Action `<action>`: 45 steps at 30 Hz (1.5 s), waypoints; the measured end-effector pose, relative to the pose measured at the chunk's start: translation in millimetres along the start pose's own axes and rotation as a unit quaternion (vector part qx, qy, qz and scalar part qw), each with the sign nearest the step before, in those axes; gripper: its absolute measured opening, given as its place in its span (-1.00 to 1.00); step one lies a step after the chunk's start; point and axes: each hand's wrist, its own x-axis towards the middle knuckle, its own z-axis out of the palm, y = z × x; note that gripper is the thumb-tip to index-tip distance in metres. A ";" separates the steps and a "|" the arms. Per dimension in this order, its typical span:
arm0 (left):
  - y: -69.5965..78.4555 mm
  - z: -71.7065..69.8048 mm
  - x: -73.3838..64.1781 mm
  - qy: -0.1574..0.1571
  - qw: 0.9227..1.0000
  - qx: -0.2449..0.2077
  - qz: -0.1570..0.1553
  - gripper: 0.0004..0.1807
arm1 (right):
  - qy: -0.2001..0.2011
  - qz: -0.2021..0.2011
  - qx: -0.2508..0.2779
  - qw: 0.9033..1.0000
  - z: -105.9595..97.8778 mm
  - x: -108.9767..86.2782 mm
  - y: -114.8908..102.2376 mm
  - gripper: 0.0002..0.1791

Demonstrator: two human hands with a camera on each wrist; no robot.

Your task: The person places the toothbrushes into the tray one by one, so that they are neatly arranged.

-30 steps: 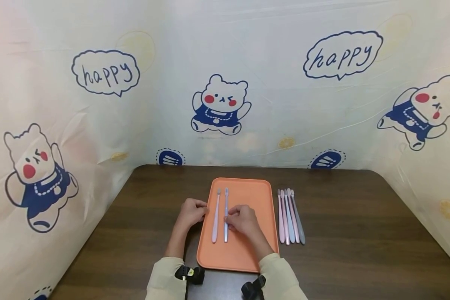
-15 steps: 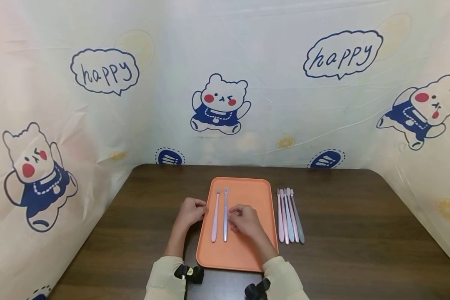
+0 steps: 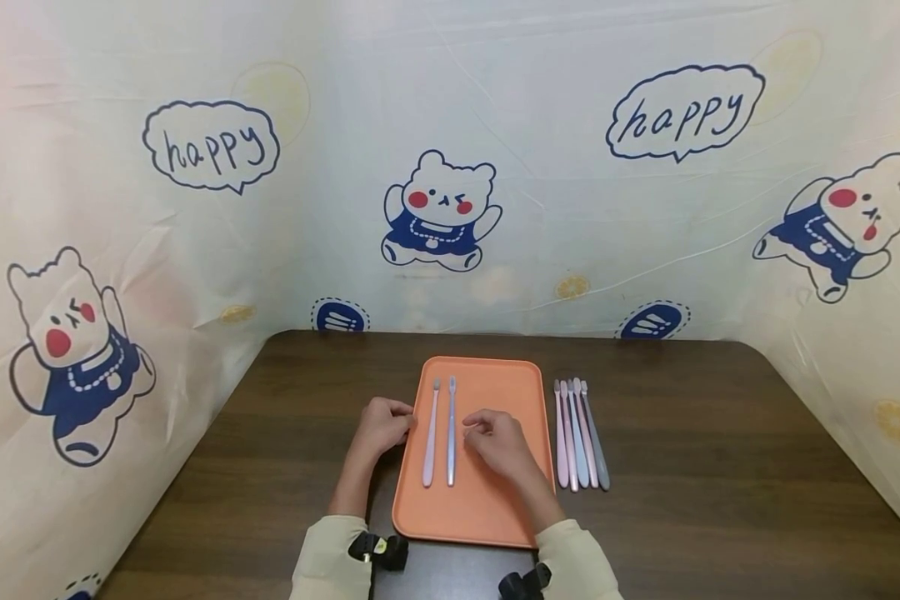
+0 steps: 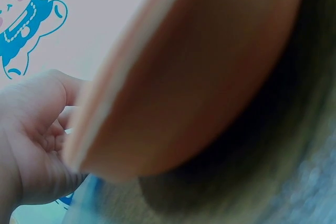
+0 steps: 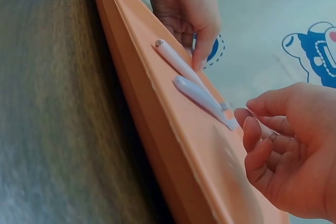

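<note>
An orange tray (image 3: 495, 500) lies on the table, bearing two toothbrushes side by side: a pale pink one (image 3: 431, 437) on the left and a lilac-blue one (image 3: 452, 437) on its right. My left hand (image 3: 382, 427) grips the tray's left rim, its thumb at the edge; the same hand (image 4: 37, 135) shows beside the blurred tray in the left wrist view. Over the tray, right of the lilac-blue toothbrush, hovers my right hand (image 3: 498, 442) with loosely curled fingers. In the right wrist view nothing shows in that hand (image 5: 294, 150), and it is apart from both brushes.
Several more toothbrushes (image 3: 581, 437), pink, blue and grey, lie in a close row on the dark wooden table (image 3: 705, 467), just right of the tray. A printed curtain (image 3: 540, 225) rises behind the table and along its sides.
My right hand has let go of the lilac-blue toothbrush and drawn a little to the right. That toothbrush stays on the tray. My left hand has not moved.
</note>
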 end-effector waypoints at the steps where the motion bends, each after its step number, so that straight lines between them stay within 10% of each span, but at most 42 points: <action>1: -0.5 0.1 0.2 -0.001 1.000 0.001 0.001 -0.79 | 0.000 -0.004 -0.001 1.000 -0.8 -0.8 0.7 -0.83; 45: -0.4 0.6 -1.7 -0.006 1.000 -0.012 -0.009 -0.78 | 0.021 0.041 0.019 0.999 -36.5 -15.9 14.2 -0.77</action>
